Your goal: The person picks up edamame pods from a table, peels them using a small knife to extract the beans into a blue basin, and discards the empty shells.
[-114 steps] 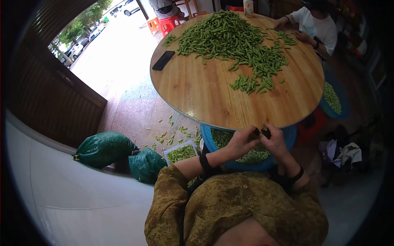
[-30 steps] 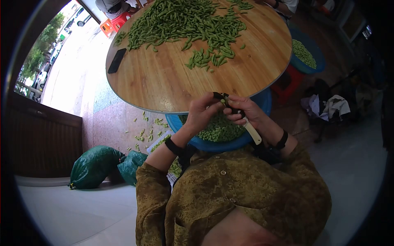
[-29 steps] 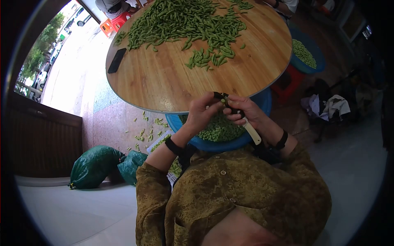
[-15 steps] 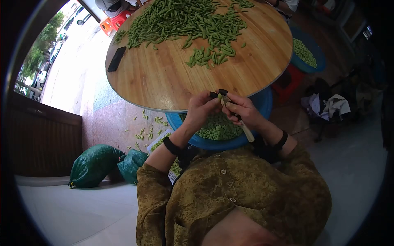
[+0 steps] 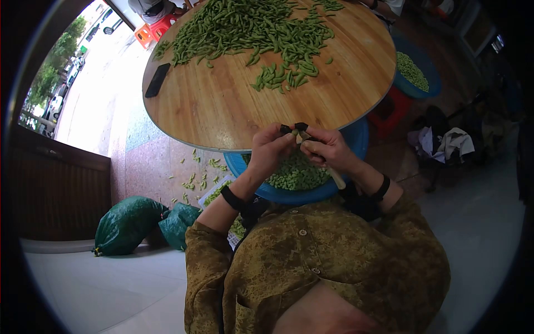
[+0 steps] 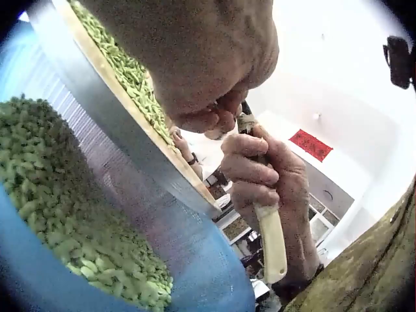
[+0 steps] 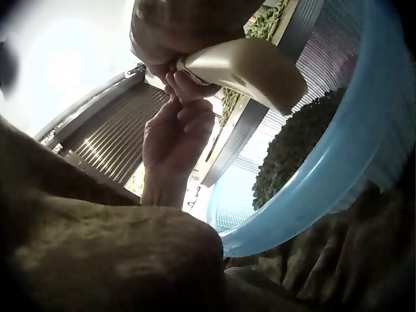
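In the head view, my left hand (image 5: 271, 147) pinches a small green bean pod (image 5: 296, 133) between thumb and forefinger. My right hand (image 5: 332, 150) curls round a knife with a cream handle (image 5: 336, 178), its blade end right at the pod. Dark covers (image 5: 301, 126) sit on fingertips of both hands. Both hands meet above a blue basin (image 5: 267, 194) heaped with shelled green beans (image 5: 298, 173). The left wrist view shows the knife handle (image 6: 272, 244) sticking out below the right fingers; the left fingers hide much of the pod.
A round wooden table (image 5: 217, 111) bears a large pile of green pods (image 5: 233, 33) and a black phone (image 5: 157, 80). Green sacks (image 5: 130, 225) and a white crate (image 5: 214, 192) stand at left. Another blue basin (image 5: 428, 92) is at right, near a red stool (image 5: 392, 108).
The head view has shifted since the earliest frame, so the table appears further left. Over the last second the knife handle has swung slightly left, and both hands stay together over the basin.
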`<control>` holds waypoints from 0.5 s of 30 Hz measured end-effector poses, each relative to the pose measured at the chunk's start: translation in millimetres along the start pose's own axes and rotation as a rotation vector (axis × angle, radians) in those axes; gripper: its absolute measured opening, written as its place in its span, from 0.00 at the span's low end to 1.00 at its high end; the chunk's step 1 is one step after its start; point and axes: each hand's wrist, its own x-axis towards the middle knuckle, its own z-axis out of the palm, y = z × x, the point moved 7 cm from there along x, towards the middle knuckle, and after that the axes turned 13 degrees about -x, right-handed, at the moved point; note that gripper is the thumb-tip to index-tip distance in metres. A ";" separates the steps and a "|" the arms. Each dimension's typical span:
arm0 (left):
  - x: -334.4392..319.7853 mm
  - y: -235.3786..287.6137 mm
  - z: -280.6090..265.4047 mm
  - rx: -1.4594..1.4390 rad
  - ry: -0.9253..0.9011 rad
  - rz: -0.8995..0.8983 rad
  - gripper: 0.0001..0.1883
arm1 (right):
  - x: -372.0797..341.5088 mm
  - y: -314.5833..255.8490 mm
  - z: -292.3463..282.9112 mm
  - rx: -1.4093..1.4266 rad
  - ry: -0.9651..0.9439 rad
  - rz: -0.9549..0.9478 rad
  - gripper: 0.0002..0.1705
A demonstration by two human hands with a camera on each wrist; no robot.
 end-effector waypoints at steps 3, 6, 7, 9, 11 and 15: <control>0.4 -4.1 2.9 -0.138 -0.025 -0.105 0.05 | -2.6 -0.5 -2.5 0.082 -0.114 0.026 0.25; -2.3 -12.8 8.3 -0.329 -0.049 -0.219 0.03 | -2.3 1.9 -10.0 -0.293 -0.014 -0.025 0.24; -0.6 -20.3 1.5 -0.301 -0.014 -0.242 0.02 | -0.8 9.4 -10.3 -0.292 -0.016 -0.023 0.24; -1.2 -31.1 -5.2 -0.274 0.022 -0.270 0.02 | -15.0 -16.7 4.4 -1.117 0.172 -0.708 0.22; -2.3 -33.3 -10.1 -0.089 0.042 -0.225 0.02 | -18.2 -14.9 1.1 -1.107 0.158 -0.628 0.17; -5.7 -29.2 -10.6 0.128 0.057 -0.196 0.03 | 4.6 -5.3 -28.5 -0.777 0.120 -0.160 0.14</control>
